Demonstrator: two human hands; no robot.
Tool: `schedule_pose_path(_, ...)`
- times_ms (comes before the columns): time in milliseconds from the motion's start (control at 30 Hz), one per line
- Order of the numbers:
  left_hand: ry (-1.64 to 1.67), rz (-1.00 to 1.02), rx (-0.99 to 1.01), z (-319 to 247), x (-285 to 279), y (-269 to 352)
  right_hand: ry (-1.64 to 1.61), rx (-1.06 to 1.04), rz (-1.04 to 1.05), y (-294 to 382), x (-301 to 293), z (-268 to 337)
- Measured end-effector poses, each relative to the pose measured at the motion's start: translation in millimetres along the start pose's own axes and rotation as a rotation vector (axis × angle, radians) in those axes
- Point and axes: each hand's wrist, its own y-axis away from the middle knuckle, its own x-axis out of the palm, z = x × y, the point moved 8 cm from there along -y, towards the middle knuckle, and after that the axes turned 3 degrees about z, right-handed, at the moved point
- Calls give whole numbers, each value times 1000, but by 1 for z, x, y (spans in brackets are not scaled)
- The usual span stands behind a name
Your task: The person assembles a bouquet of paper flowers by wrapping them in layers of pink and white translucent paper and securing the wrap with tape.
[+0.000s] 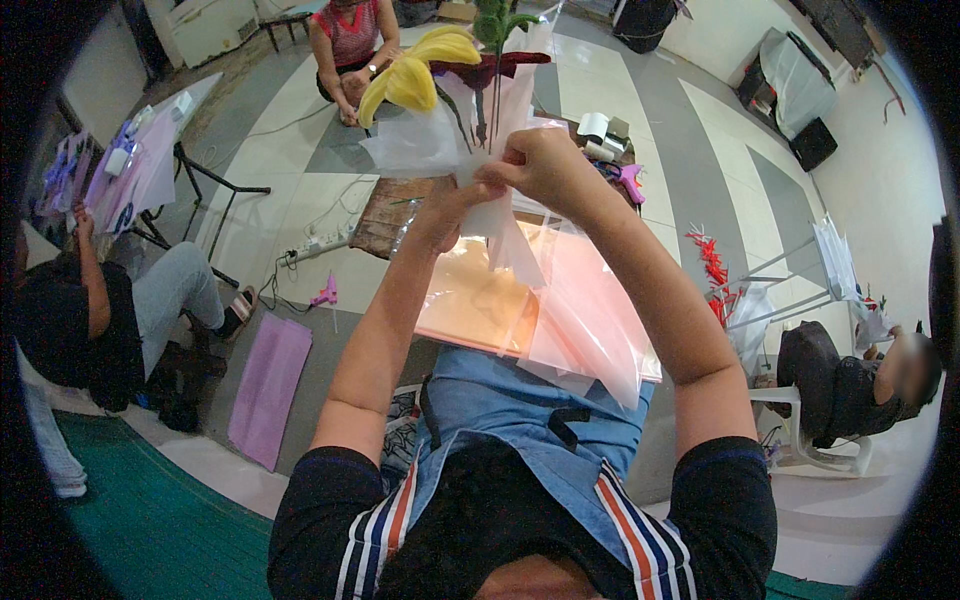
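My left hand (454, 210) grips the gathered neck of white translucent wrapping paper (412, 146) around a small artificial bouquet. My right hand (538, 159) pinches the same paper at the neck, just right of the left hand, its fingertips close to the left thumb. Above the hands rise a yellow flower (412, 86), a dark red flower (487, 67) partly covered by stems, and fuzzy green pieces (495, 22). The paper's tail (517, 255) hangs below my hands. Beneath them lie peach and pink translucent sheets (592, 300), over my lap and a wooden table (379, 217).
A pink glue gun (630, 184) and a white roll (594, 126) are at the table's right. Another glue gun (326, 292), a power strip (319, 244) and a purple sheet (270, 390) lie on the floor at left. People sit left (67, 322), ahead (356, 45) and right (847, 390).
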Motion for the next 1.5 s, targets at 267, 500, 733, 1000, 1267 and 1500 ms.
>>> schedule_pose_path(267,48,75,-47,0,3,2,288,74,-82,6,-5,-12)
schedule_pose_path(500,94,113,-23,-6,10,3,-260,-54,-165,7,2,-23)
schedule_pose_path(733,85,88,-43,-10,11,6,-471,-11,-199,20,4,-36)
schedule_pose_path(1000,175,96,-89,-1,18,5,-508,220,-97,12,17,-54)
schedule_pose_path(1267,-346,6,137,-11,17,1,-350,264,-370,35,5,-45)
schedule_pose_path(1500,-1049,-86,728,-23,0,23,-659,3,-491,67,43,-27)
